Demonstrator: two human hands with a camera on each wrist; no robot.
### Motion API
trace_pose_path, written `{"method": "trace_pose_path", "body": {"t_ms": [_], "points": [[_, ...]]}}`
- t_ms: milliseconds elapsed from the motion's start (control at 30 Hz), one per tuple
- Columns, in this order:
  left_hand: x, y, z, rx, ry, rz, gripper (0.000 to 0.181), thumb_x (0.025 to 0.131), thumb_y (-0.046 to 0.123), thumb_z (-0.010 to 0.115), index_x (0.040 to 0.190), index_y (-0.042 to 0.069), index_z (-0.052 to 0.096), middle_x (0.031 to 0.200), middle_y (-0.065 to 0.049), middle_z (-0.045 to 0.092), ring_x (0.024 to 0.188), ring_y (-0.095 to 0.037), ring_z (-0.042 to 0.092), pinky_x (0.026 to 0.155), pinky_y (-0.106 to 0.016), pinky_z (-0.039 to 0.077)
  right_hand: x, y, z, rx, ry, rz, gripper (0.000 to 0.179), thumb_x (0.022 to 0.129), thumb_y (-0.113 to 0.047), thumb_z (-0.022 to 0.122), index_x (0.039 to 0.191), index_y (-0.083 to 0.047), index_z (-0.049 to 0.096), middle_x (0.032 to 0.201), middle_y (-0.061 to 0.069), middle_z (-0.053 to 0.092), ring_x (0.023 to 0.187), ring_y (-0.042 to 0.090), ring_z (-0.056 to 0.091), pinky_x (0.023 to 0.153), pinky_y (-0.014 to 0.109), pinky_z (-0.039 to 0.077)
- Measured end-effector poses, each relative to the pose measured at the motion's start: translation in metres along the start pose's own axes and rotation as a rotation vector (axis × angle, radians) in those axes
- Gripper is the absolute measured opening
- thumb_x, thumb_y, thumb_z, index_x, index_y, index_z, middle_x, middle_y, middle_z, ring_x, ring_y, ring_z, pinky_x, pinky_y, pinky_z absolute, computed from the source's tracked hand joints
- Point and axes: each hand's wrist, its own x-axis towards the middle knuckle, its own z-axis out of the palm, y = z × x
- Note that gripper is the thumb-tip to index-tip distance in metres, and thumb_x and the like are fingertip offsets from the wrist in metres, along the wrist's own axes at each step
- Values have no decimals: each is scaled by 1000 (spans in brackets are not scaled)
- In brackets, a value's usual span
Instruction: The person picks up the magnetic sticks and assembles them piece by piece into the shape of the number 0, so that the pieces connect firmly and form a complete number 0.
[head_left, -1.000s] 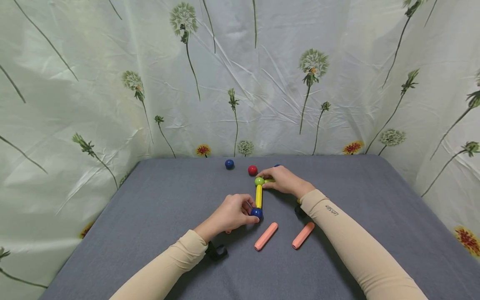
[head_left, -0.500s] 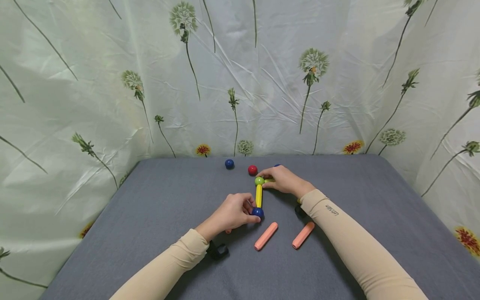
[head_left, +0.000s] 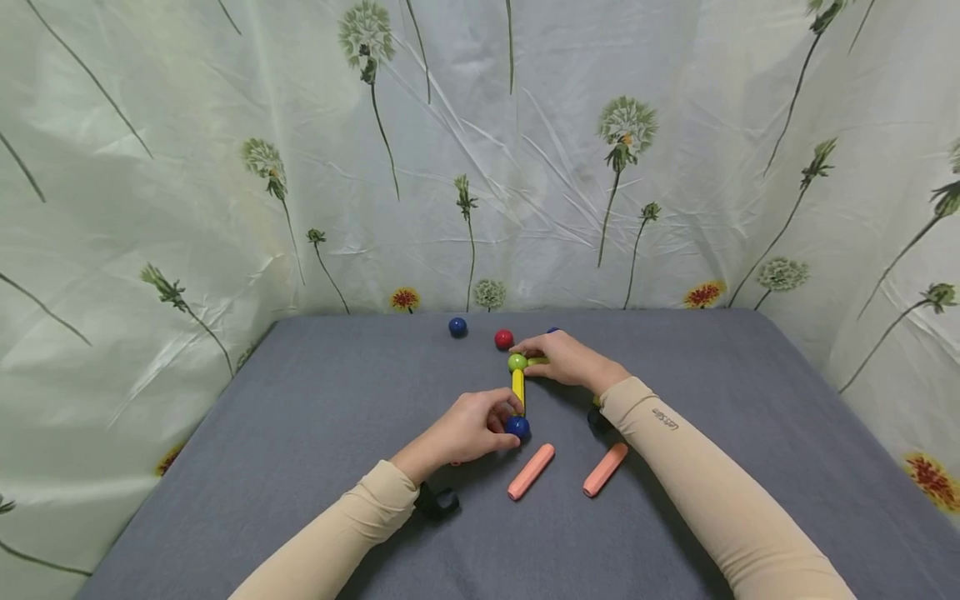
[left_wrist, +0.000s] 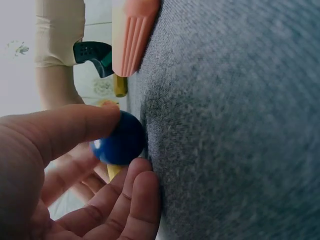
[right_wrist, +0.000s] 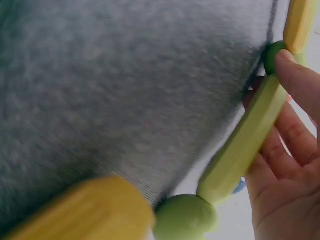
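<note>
My left hand (head_left: 476,423) pinches a blue ball (head_left: 517,427) between thumb and fingers, at the near end of a yellow rod (head_left: 518,387). In the left wrist view the thumb lies against the blue ball (left_wrist: 122,140), just above the cloth. A green ball (head_left: 517,362) joins the rod's far end, and my right hand (head_left: 566,362) grips it. From the green ball (right_wrist: 272,57) in the right wrist view, a yellow-green rod (right_wrist: 245,140) runs under the right palm to a second green ball (right_wrist: 185,217). Beside that ball lies another yellow rod (right_wrist: 90,212).
Two salmon-pink rods (head_left: 532,472) lie nearer on the grey cloth (head_left: 337,400); a third, mostly hidden, is under the left wrist. Behind the hands sit a red ball (head_left: 504,339) and a blue ball (head_left: 457,327). Another blue ball (head_left: 552,331) is partly hidden behind the right hand.
The near blue ball has shifted slightly to the right with my left hand. My left fingers now reach over the near end of the yellow rod. The right hand stays put.
</note>
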Motion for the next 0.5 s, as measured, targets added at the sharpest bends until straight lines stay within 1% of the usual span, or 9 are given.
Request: {"method": "trace_pose_path", "body": {"t_ms": [100, 167, 267, 400, 500], "points": [[-1, -2, 0, -8, -8, 11, 32, 95, 9, 82, 125, 17, 73, 107, -3, 75, 82, -7, 68, 70, -25, 55, -3, -1, -5, 9, -27, -1, 53, 105, -19, 72, 156, -12, 57, 141, 18, 71, 131, 34, 69, 108, 49, 56], [-1, -2, 0, -11, -9, 15, 33, 95, 8, 82, 126, 17, 74, 107, -3, 75, 82, -7, 67, 70, -25, 54, -7, -2, -9, 4, -30, -4, 53, 105, -19, 71, 156, -11, 56, 142, 20, 70, 132, 35, 68, 108, 51, 56], [-2, -3, 0, -14, -15, 22, 32, 95, 9, 82, 126, 17, 74, 108, -3, 75, 82, -8, 66, 69, -26, 54, -18, -4, -16, 0, -7, -19, 46, 106, -19, 71, 150, -9, 63, 141, 18, 69, 130, 36, 67, 107, 52, 55], [-2, -4, -1, -21, -28, 19, 33, 96, 10, 82, 127, 18, 74, 109, -3, 75, 83, -10, 65, 69, -27, 54, -39, -6, -26, 15, 32, -33, 33, 105, -17, 71, 137, -9, 73, 133, 13, 74, 123, 33, 69, 103, 52, 57], [-1, -5, -2, -20, -33, 16, 32, 97, 12, 81, 127, 18, 73, 109, -3, 74, 84, -11, 65, 69, -27, 54, -56, -9, -30, 20, 25, -37, 28, 105, -16, 71, 131, -8, 76, 127, 10, 77, 117, 29, 71, 99, 51, 58]]}}
